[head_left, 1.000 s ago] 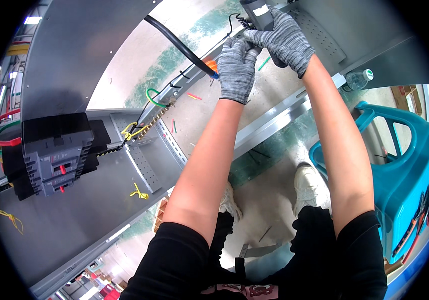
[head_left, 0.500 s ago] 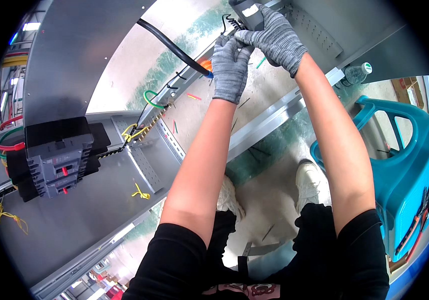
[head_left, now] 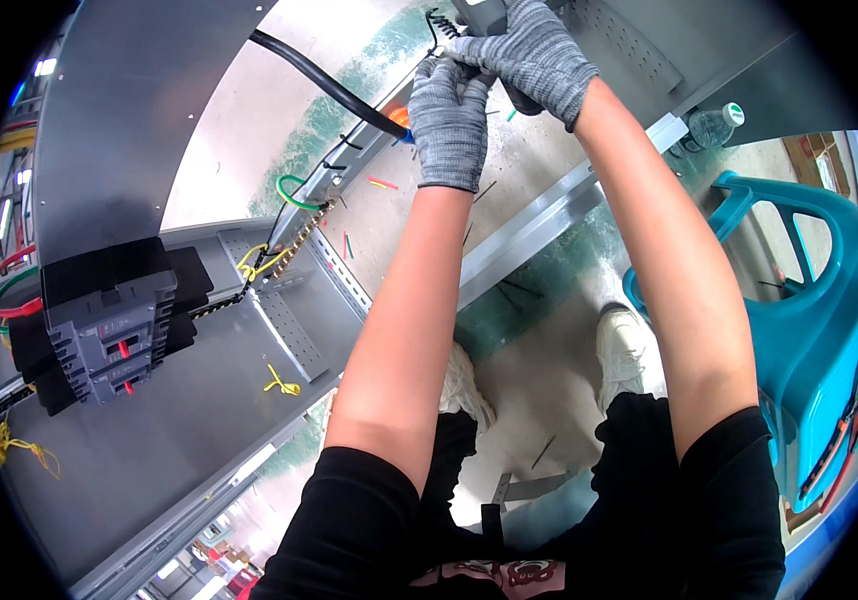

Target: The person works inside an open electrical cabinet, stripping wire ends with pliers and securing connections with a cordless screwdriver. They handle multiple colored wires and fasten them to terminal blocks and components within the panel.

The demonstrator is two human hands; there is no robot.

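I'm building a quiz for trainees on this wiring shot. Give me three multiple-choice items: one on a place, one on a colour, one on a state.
1. Where is the plastic stool?
A. to the person's right
B. to the person's left
C. on top of the grey cabinet

2. What colour are the gloves?
A. orange
B. grey
C. white

3. How are the two hands placed?
A. far apart
B. resting on the knees
C. close together at the top

Answers:
1 A: the teal stool stands at the right edge.
2 B: both gloves are grey knit.
3 C: left hand and right hand meet, the right gripping a dark tool.
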